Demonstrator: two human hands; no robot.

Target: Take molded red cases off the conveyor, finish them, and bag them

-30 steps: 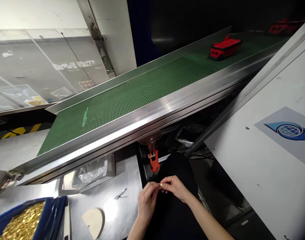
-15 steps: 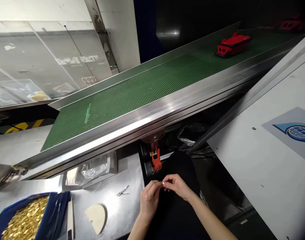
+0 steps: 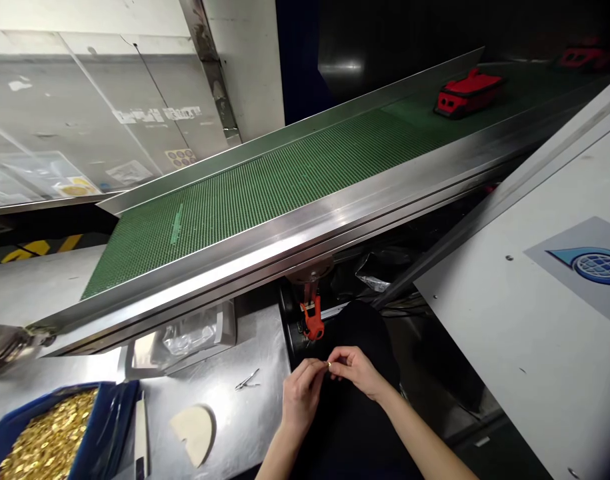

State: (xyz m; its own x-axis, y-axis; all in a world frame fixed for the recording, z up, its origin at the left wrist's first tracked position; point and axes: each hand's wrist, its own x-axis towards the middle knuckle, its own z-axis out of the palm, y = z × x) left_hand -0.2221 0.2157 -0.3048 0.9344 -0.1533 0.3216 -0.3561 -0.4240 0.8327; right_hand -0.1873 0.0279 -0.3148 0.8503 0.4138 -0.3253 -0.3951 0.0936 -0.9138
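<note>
Above my lap, a tiny gold-coloured piece point(image 3: 329, 365) shows between the fingertips of both hands. My left hand point(image 3: 303, 390) pinches at its left side, and my right hand point(image 3: 353, 370) pinches it from the right. The fingers hide most of the piece, so its exact kind is unclear. Just beyond the hands is an orange tool point(image 3: 313, 319) below the conveyor edge. On the metal table point(image 3: 235, 427) to the left lie small metal pliers point(image 3: 247, 380) and a cream half-round block point(image 3: 193, 435).
A blue tray point(image 3: 39, 408) holds many small gold pieces, with a white-handled tool point(image 3: 141, 437) beside it. The green conveyor belt point(image 3: 265, 180) slopes across, carrying a red and black object point(image 3: 467, 93). A clear-bagged bin point(image 3: 189, 337) sits under it. A white panel point(image 3: 525, 320) stands at right.
Both hands stay together with the gold piece between them, shifting very slightly. The view has tilted a little; the table items lie as before.
</note>
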